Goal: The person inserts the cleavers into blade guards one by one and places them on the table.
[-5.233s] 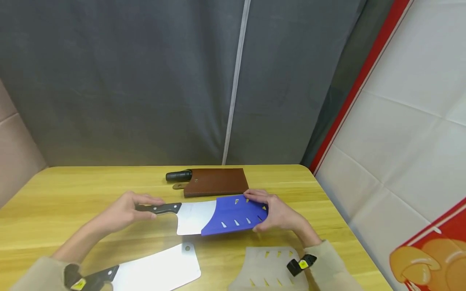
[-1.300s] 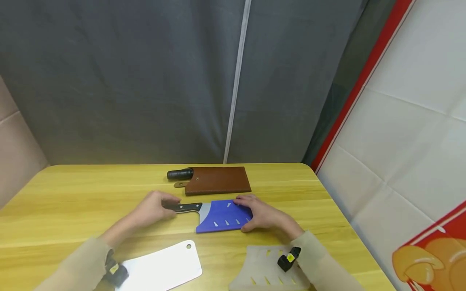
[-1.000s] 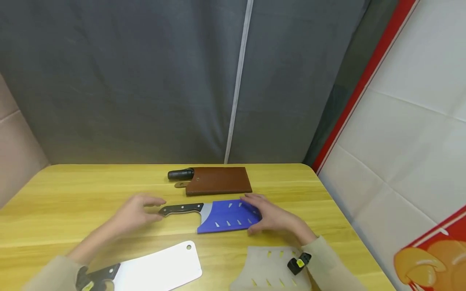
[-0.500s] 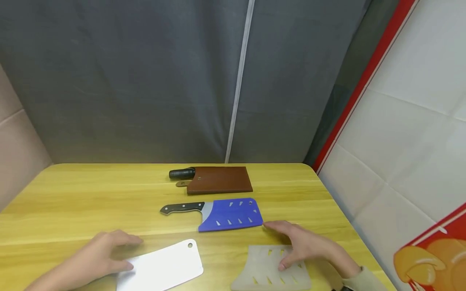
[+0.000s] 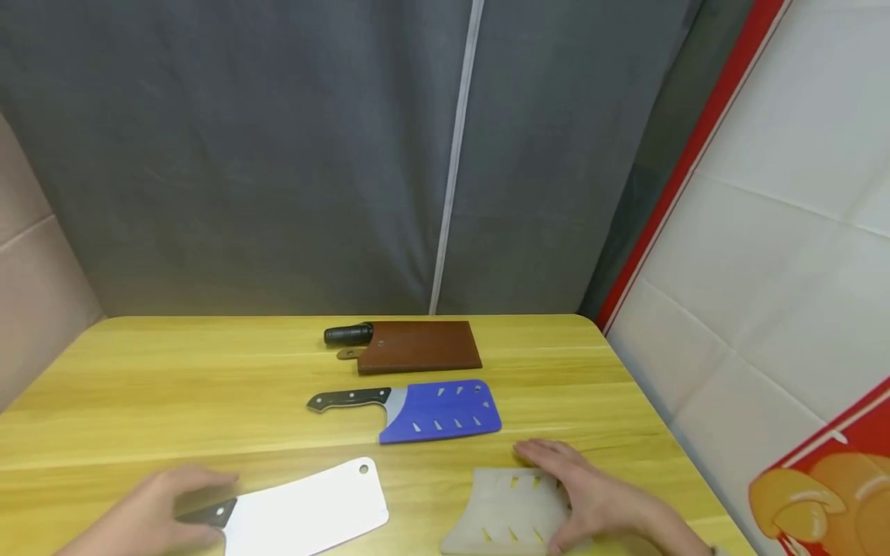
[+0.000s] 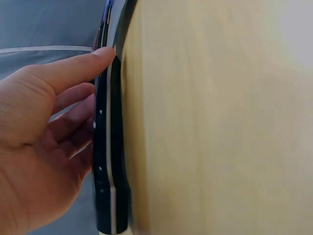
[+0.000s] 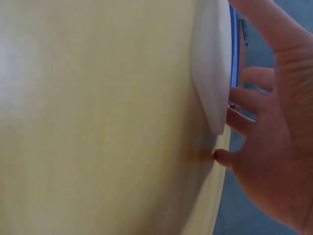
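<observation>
A cleaver (image 5: 309, 506) with a broad steel blade and black riveted handle lies on the table at the lower left. Around its handle stands my left hand (image 5: 149, 513), thumb on the near side and index finger on the far side, loosely spaced. In the left wrist view the thumb tip reaches the black handle (image 6: 110, 147); the other fingers are partly hidden behind it. My right hand (image 5: 594, 494) spreads over the right end of a whitish slotted blade guard (image 5: 507, 510). The right wrist view has that guard (image 7: 212, 58) beside fairly straight, separated fingers.
Behind them lies a second cleaver (image 5: 351, 397) in a blue slotted blade guard (image 5: 445, 413). Farther back is a brown leather sheath (image 5: 420, 347) with a black handle (image 5: 348, 334) protruding. A grey curtain (image 5: 278, 154) hangs beyond the wooden table (image 5: 208, 386).
The blue guard was pushed fully along the second cleaver's blade, and that cleaver was laid down. Both hands let go and came nearer, left to the bare cleaver's handle, right to the whitish guard.
</observation>
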A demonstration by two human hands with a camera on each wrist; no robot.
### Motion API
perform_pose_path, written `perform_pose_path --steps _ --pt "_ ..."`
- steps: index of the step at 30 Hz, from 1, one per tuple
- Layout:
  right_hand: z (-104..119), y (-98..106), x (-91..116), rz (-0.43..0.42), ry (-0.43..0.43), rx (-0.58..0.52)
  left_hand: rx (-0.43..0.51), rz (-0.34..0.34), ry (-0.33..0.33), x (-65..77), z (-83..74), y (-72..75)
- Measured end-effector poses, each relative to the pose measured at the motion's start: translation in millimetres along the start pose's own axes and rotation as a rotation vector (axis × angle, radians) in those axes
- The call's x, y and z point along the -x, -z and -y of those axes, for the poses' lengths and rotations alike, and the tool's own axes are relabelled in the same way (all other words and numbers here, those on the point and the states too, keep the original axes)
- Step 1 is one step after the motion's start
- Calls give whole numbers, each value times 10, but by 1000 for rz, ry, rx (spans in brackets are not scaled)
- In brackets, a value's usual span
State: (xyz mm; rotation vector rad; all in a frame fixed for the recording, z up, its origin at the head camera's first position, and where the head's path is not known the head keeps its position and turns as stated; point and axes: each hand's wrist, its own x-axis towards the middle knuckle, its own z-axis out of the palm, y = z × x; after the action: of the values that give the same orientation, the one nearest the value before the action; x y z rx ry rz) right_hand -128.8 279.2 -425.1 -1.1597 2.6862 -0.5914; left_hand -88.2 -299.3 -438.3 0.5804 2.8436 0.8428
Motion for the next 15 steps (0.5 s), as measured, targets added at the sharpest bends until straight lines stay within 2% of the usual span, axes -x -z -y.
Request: perform_pose_path --steps 4,8,11,15 --pt "42 -39 13 -23 -22 82 -21 -31 -1 31 58 -43" --pt "79 -60 46 -14 -39 111 39 -54 -77 35 99 -85" --pt "79 -73 66 -29 -43 98 56 -55 -101 24 121 -89" --pt "50 -84 72 -47 -69 45 74 -94 -203 6 147 -85"
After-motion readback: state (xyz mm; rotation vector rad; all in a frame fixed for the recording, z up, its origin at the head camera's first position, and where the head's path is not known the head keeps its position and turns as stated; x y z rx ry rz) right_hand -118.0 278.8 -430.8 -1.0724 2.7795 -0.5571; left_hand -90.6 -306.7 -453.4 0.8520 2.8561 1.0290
